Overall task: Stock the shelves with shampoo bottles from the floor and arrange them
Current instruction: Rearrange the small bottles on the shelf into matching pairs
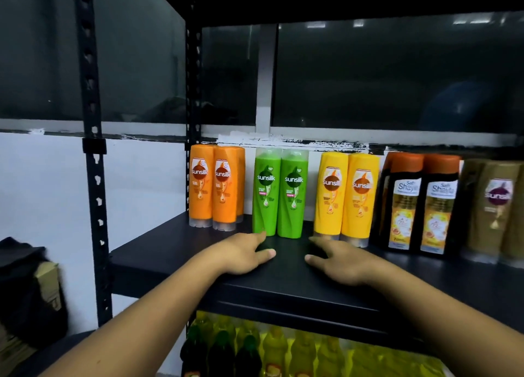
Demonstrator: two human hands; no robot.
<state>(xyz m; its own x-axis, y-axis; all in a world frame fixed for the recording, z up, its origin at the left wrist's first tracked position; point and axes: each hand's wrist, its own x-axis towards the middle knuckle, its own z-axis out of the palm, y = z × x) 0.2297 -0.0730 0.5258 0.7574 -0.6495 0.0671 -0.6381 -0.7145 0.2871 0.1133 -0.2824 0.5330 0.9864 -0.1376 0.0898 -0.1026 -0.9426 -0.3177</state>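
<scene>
Biggest thing here is the matte black metal shelf board (170,252) running across the middle of the frame, flat and smooth, hung on black steel uprights (90,93) punched with rows of keyhole slots. Behind it, upper half of the frame, are dark glass window panes (397,73) in a pale frame with scuffed paint, and a plain white wall (42,184) at left.

The shampoo is lined up upright along the back of that shelf, in colour groups, all glossy plastic. From left:
- orange Sunsilk bottles (215,188), resting on clear flip caps
- two green Sunsilk bottles (279,192), touching side by side, with clear tops
- two yellow Sunsilk bottles (347,198), also cap-down
- black bottles with rust-orange caps (419,203) and amber label windows
- gold-brown Sunsilk bottles (496,206) at the right edge, blurry

Bottom centre, under the board, there's a packed row of yellow and green bottles (283,351), too blurred to read. A dark fabric bag (25,286) slumps at lower left.

Both bare hands lie on the front of the shelf, grasping nothing. The left hand (243,252) has relaxed, spread fingers, one tip right at the foot of the left green bottle; can't tell if it touches. The right hand (343,263) is spread too, fingers released, one tip near the yellow pair's base.
</scene>
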